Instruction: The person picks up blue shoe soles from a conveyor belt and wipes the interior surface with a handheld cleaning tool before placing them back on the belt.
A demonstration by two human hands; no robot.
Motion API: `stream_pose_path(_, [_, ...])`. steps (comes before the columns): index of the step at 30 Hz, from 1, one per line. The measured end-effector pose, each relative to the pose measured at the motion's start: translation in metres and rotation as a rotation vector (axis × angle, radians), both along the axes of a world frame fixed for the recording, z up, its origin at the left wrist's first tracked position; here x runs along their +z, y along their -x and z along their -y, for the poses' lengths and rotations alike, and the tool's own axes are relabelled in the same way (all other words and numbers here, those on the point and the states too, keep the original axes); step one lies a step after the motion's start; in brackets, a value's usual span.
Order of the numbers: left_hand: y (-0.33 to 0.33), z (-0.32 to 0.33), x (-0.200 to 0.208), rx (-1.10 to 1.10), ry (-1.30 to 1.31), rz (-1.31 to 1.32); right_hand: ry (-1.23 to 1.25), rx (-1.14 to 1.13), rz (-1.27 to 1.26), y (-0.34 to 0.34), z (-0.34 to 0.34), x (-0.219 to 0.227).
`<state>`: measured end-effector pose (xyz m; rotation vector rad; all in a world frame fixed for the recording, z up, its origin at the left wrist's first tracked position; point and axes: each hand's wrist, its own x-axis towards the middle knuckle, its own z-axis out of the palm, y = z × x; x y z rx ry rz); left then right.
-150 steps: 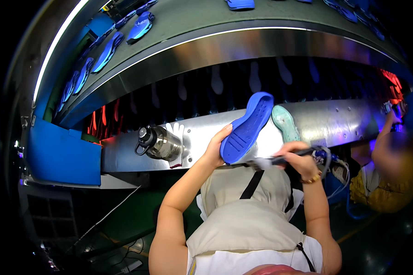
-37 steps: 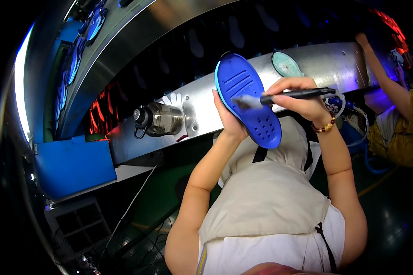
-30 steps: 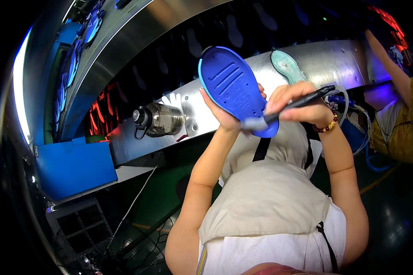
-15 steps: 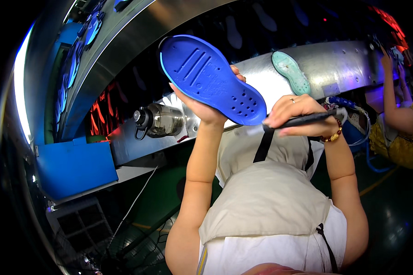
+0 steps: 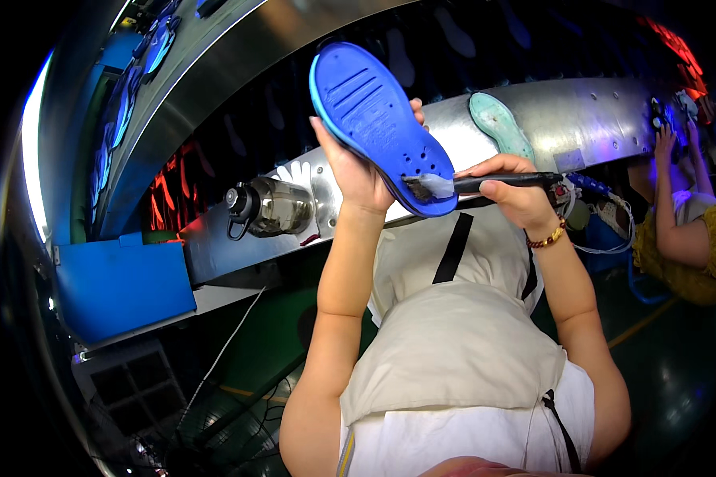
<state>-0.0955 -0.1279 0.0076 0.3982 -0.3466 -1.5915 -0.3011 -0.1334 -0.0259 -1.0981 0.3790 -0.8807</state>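
A blue shoe sole [image 5: 374, 119] with ridges at its far end and several holes at its near end is held up in my left hand [image 5: 360, 176]. My left thumb and fingers grip its two long edges from beneath. In my right hand [image 5: 517, 191] is a brush [image 5: 493, 184] with a dark handle and pale bristles with a dark tip. Those bristles lie over the holed end of the sole and hide some of the holes. A pale green sole [image 5: 497, 121] rests on the metal ledge beyond my right hand.
A clear bottle with a black lid [image 5: 272, 207] stands on the metal ledge [image 5: 581, 119], left of my forearm. Behind runs a dark line carrying several soles. At left are a curved metal rail [image 5: 191, 87] and a blue box [image 5: 127, 278]. A co-worker [image 5: 684, 222] sits at right.
My right hand has moved left, bringing the brush from beside the sole onto its holed end. The sole has shifted right and away from me, turning more upright.
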Motion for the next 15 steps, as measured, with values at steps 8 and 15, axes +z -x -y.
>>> stream_pose_path(8, [0.002, -0.026, -0.041, -0.201, 0.031, 0.079, 0.064, 0.125, -0.353, -0.006, -0.013, 0.037])
stream_pose_path(15, [0.005, -0.022, -0.015, -0.353, -0.145, 0.231, 0.371, 0.168, -0.404, 0.009, 0.011, 0.044])
